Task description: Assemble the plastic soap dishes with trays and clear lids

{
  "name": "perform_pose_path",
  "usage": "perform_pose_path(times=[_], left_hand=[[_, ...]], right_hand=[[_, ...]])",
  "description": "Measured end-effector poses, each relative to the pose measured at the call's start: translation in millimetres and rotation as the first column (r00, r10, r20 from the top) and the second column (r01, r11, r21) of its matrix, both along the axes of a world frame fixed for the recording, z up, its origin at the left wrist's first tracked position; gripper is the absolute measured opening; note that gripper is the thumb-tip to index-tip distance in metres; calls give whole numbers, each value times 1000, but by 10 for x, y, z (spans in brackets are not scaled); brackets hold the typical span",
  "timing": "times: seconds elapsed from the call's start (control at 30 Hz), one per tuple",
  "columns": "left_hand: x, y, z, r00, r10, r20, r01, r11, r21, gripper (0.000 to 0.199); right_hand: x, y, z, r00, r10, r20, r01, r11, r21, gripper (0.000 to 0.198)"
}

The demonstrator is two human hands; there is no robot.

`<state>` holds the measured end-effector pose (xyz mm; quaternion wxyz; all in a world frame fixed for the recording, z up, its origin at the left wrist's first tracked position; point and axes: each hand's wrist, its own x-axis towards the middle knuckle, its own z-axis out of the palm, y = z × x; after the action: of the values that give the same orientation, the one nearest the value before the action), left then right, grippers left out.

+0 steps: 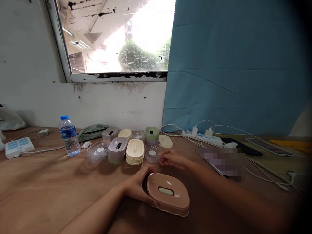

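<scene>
My left hand [137,185] is wrapped round the left end of a brownish-pink oval box [175,195], thumb along the near side and fingers behind. A slot in the box's top shows a pale cream piece [166,191] inside. Farther back, my right hand [172,159] has its fingers apart at the right edge of a clear oval tray [152,157] with a white round disc in it. Whether the fingertips touch the tray, I cannot tell. Left of that tray stand stacked cream lids [135,151] and a lilac slotted box [117,149].
A water bottle [69,136], a green pouch [94,132] and clear trays [97,152] stand at the left. A green box [151,134] and a cream lid [165,141] sit behind. On the right are a power strip [212,139], cables and a phone [268,147].
</scene>
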<state>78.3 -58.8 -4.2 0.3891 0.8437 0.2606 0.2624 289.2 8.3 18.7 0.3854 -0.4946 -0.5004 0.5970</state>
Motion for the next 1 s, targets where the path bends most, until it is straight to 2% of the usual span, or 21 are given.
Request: perform_pose_path(times=[0.17, 0.23, 0.3, 0.37, 0.4, 0.43, 0.5, 0.6, 0.77, 1.0], left_hand=[[1, 8, -25, 999, 20, 27, -20, 1000, 20, 75], [7, 10, -31, 998, 40, 38, -42, 998, 36, 71], [14, 11, -34, 997, 63, 44, -65, 996, 54, 68], [21, 9, -35, 996, 77, 48, -80, 994, 68, 66], [23, 7, -33, 996, 78, 53, -82, 994, 70, 66], [24, 5, -31, 995, 75, 60, -79, 995, 68, 66], [21, 0, -23, 995, 61, 73, -65, 996, 55, 67], [5, 3, -11, 995, 32, 97, -33, 999, 14, 69], [-18, 36, -32, 980, -50, 194, 66, 995, -74, 81], [-24, 85, -103, 964, -72, 255, 98, 991, -94, 92]], right_hand=[[86, -142, 41, 995, -28, 97, 8, 980, 198, 19], [151, -306, 91, 988, 31, 152, -80, 942, 325, 17], [228, -511, 126, 933, 162, 321, -309, 819, 483, 18], [299, -714, 120, 846, 242, 475, -496, 685, 533, 30], [328, -800, 97, 809, 259, 528, -552, 646, 527, 44], [349, -871, 63, 776, 266, 572, -589, 630, 505, 59], [369, -964, -25, 738, 260, 623, -612, 647, 455, 80], [357, -998, -143, 749, 246, 615, -584, 685, 436, 84], [344, -934, -242, 796, 258, 548, -566, 641, 519, 80], [377, -869, -321, 809, 234, 539, -558, 594, 580, 84]])
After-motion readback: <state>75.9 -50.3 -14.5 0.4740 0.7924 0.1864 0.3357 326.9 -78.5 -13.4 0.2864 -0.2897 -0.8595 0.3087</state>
